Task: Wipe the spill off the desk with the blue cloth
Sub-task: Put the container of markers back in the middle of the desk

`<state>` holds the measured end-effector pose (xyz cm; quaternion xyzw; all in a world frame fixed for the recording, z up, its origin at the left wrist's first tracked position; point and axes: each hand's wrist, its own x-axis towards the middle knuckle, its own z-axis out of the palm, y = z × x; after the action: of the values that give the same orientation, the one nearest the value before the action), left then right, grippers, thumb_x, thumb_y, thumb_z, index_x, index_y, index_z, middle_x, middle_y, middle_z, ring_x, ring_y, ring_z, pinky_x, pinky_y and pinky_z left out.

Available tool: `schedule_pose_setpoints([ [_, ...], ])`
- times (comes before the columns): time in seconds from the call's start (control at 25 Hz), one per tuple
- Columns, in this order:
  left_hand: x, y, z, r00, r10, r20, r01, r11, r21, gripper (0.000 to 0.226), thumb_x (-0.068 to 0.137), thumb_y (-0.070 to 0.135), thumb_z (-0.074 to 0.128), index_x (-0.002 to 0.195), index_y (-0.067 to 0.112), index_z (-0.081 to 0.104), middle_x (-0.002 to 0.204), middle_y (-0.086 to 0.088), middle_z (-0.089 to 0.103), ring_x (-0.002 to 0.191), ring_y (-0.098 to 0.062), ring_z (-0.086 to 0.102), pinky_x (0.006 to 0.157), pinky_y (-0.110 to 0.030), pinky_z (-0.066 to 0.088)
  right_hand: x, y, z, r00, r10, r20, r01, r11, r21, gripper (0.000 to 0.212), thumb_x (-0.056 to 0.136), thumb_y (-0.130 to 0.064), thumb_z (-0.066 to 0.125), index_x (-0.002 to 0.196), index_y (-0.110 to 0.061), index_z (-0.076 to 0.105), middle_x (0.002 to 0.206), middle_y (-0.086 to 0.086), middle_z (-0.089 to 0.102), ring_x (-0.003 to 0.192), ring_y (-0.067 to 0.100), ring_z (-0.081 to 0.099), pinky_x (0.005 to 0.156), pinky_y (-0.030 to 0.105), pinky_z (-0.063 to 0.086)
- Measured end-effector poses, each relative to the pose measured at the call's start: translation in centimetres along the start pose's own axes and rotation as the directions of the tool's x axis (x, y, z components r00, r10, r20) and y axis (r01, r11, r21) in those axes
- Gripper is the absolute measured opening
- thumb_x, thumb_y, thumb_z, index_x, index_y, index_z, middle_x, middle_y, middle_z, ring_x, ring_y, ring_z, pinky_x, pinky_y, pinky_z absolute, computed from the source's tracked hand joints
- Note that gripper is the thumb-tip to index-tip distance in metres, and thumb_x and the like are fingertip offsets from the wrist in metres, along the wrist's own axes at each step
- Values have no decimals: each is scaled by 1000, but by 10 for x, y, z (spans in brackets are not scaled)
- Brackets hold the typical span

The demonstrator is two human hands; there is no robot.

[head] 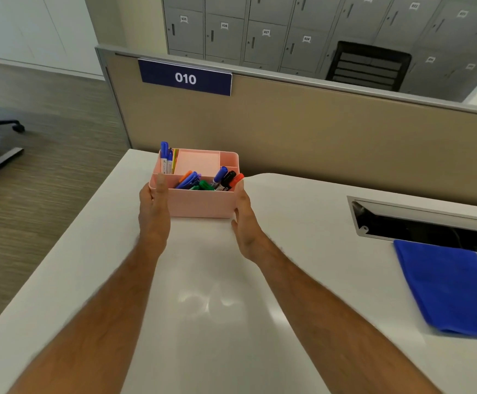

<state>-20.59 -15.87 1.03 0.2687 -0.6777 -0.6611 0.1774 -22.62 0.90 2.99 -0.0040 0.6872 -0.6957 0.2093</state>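
A pink desk organiser (200,201) stands on the white bench (209,322), near the bench's far left corner and just in front of a tan partition panel (302,137). The organiser is divided into compartments: the front compartment holds marker pens (203,182) in blue, green, orange, black and red lying at a slant; the rear left compartment holds upright blue-capped markers (164,157); the rear middle compartment holds a pink notepad (197,163). A blue sign reading "010" (185,78) is fixed to the top of the partition. Behind the partition are grey numbered lockers (265,32) and the back of a black chair (368,66).

To the right, a cable opening with a metal frame (419,220) is set into the bench. The blue cloth (453,288) lies folded flat on the bench just in front of this opening, well apart from both hands, with its right side cut off by the frame edge. No spill can be made out on the bench; only a glossy reflection (211,300) shows between the forearms.

Both arms are extended forward over the bench. The left hand (154,211) lies against the organiser's left side, fingers straight and together, thumb lying up the front left corner to the rim. The right hand (244,220) lies against the organiser's right side, fingers straight and together, palm facing inward. The organiser is held between the two flat hands; whether it is lifted off the bench cannot be determined.
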Motion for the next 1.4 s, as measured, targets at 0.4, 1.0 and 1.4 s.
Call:
schedule_pose_setpoints([
  [0.4, -45, 24, 50, 995, 64, 79, -63, 998, -10, 102, 52, 105, 37, 125, 34, 43, 125, 2, 63, 105, -14, 66, 80, -31, 57, -33, -13, -70, 992, -98, -82, 100, 995, 21, 80, 52, -101, 45, 116, -53, 46, 111, -30, 61, 99, -18, 56, 84, 17, 36],
  [1.0, -127, 20, 168, 974, 13, 225, -20, 999, 28, 121, 44, 106, 36, 134, 25, 42, 127, -3, 62, 104, -20, 68, 76, -34, 59, -88, 9, -197, 958, -52, -280, 71, 996, 57, 104, 50, -101, 48, 136, -43, 40, 119, -23, 60, 112, -5, 52, 79, 16, 37],
  [1.4, -131, 11, 173, 984, -2, 180, -9, 998, 57, 136, 34, 111, 30, 137, 23, 39, 106, 9, 60, 85, -9, 65, 58, -18, 49, -76, 29, -200, 956, -47, -291, 57, 998, 28, 114, 44, -104, 45, 138, -41, 36, 126, -6, 55, 117, 9, 53, 82, 21, 46],
])
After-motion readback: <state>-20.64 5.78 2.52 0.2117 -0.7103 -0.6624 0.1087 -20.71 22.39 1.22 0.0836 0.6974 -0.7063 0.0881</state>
